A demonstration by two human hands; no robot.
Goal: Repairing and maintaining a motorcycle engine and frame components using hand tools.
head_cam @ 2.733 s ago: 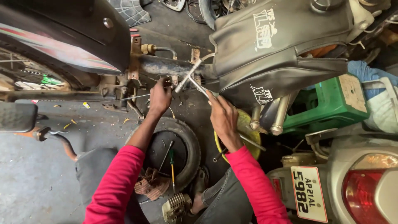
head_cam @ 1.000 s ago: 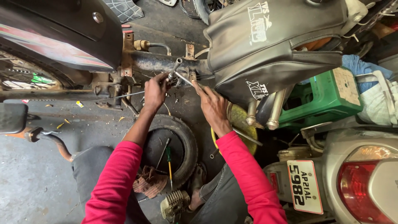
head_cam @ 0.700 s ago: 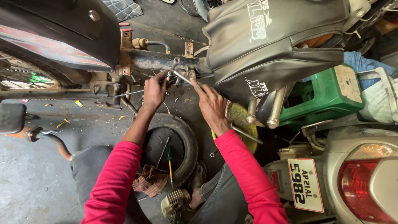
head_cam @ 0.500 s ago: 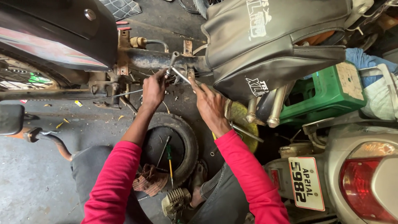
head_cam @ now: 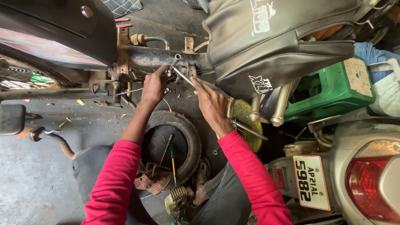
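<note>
**A:** Head view, looking down. What do your hands do here?

**B:** My left hand [head_cam: 155, 85] is closed around a metal socket tool [head_cam: 175, 63], a short tube that stands tilted on the rusty frame tube [head_cam: 160, 56] of the motorcycle. I think I hold it so that it stays seated on the fastener. The fastener itself is hidden under my fingers.

**A:** And the other one?

**B:** My right hand [head_cam: 212, 106] grips a thin steel bar [head_cam: 183, 77]. The bar runs at a slant from my fingers up to the socket tool and meets it near my left hand. It seems to serve as a lever, so I hold it at the far end, where the turning is easier. Whether it passes through the tool or only touches it, I cannot tell.

**A:** What is around you?

**B:** Below my arms an old tyre [head_cam: 177, 143] lies flat on the concrete floor [head_cam: 29, 175]. Inside it rest a screwdriver with a green and yellow handle [head_cam: 172, 156] and another thin tool, probably put there so they do not roll away. A brown rag [head_cam: 152, 179] lies on its near edge, close to my knee. The black seat [head_cam: 275, 41] hangs tilted over the frame on my right side. Behind it stands a green plastic crate [head_cam: 333, 89], and a parked scooter's red tail lamp [head_cam: 375, 183] is at the right edge.
</note>
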